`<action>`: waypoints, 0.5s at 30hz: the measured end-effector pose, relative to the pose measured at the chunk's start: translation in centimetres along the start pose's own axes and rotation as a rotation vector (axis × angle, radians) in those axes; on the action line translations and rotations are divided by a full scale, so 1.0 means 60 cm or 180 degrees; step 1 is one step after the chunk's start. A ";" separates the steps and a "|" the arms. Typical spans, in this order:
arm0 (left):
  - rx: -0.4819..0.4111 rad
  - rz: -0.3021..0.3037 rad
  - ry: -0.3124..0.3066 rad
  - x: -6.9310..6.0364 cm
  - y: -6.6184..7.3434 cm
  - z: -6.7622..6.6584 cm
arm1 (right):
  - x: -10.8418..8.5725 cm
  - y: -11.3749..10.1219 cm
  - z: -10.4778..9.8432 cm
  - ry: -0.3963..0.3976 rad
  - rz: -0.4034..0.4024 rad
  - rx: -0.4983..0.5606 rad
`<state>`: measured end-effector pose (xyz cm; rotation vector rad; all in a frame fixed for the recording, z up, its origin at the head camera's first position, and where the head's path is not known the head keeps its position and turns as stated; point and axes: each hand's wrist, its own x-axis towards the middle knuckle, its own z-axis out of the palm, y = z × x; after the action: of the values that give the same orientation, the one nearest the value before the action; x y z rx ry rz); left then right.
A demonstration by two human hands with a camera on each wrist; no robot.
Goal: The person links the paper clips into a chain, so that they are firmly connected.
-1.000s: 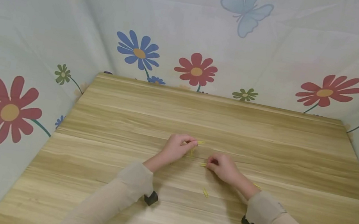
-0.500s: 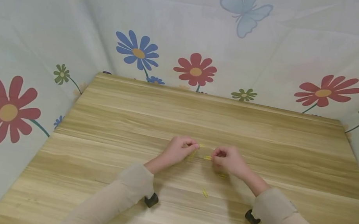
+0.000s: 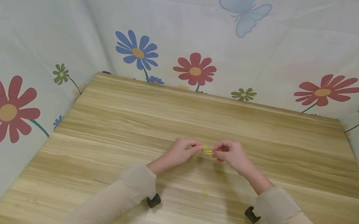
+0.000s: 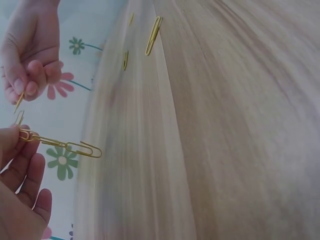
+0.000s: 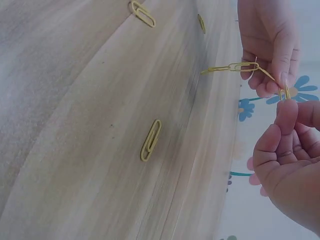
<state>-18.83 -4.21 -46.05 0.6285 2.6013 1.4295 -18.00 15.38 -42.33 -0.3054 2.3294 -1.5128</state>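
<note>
Between its thumb and fingers, my left hand [image 3: 183, 150] pinches one end of a chain of yellow paper clips [image 4: 65, 145]. The linked clips hang away from the fingertips, clearest in the two wrist views. My right hand [image 3: 234, 157] pinches a single yellow paper clip [image 3: 208, 152] close to the left fingertips. In the right wrist view this clip overlaps the end of the clip at the left fingers; whether they are hooked together I cannot tell. Both hands are held above the wooden table [image 3: 150, 115], and the right fingertips partly hide the single clip.
Loose yellow paper clips lie on the table: one [image 3: 222, 176] below my right hand, another [image 3: 204, 192] nearer me, and a third [image 4: 131, 19] farther off in the left wrist view. A flower-printed cloth [image 3: 168, 7] surrounds the table's back and sides.
My right hand has moved up and slightly right, bringing its paper clip to the left fingertips. The left hand has shifted slightly right with the chain. A loose clip beneath the right hand has come into view.
</note>
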 end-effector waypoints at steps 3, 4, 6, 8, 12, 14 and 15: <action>0.0057 0.0062 -0.0024 0.000 0.003 0.001 | 0.000 -0.001 0.000 0.0005 0.0019 0.0007; 0.0085 0.0081 -0.0031 0.000 0.004 0.002 | 0.001 -0.001 0.000 -0.0002 0.0016 0.0008; 0.0126 0.0103 -0.0048 0.001 0.005 0.002 | 0.002 0.000 0.000 -0.0008 0.0025 0.0012; 0.0162 0.0113 -0.0066 0.001 0.007 0.002 | 0.003 0.002 0.000 -0.0005 0.0047 0.0024; 0.0229 0.0138 -0.0128 0.001 0.009 0.003 | 0.004 0.006 -0.001 -0.0006 0.0098 0.0021; 0.0252 0.0158 -0.0148 0.001 0.009 0.004 | 0.003 0.006 -0.002 -0.0010 0.0111 0.0005; 0.0258 0.0159 -0.0151 0.001 0.009 0.005 | 0.003 0.006 -0.002 -0.0015 0.0116 -0.0001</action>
<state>-18.66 -3.72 -45.77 0.7329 2.6358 1.3114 -18.19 15.55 -42.66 -0.2648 2.3189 -1.4933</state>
